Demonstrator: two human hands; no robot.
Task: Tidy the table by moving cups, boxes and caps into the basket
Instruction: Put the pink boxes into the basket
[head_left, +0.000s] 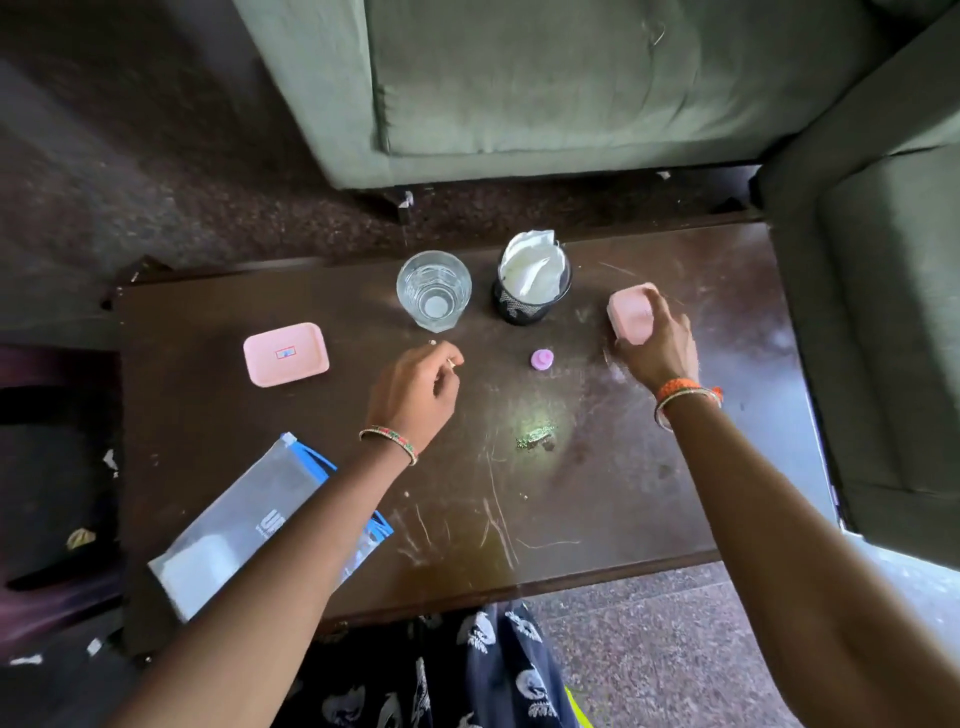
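Pink box (629, 316) partly hidden in right hand (658, 347) grip.

Dim, soft indoor light; one bright glare patch on scratched table (545, 431) (with paler sheen toward right edge). Corners dark, left side murky. Wide-angle bowing at margins; slight softness throughout.

green sofa (545, 78), clear zip pouch (249, 525), dark table (597, 493)

the clear plastic zip pouch with blue trim (244, 525) carries white letters starting "u", the rest hidden by the forearm. the flat pink plastic lid (286, 354) has a small label, unreadable.
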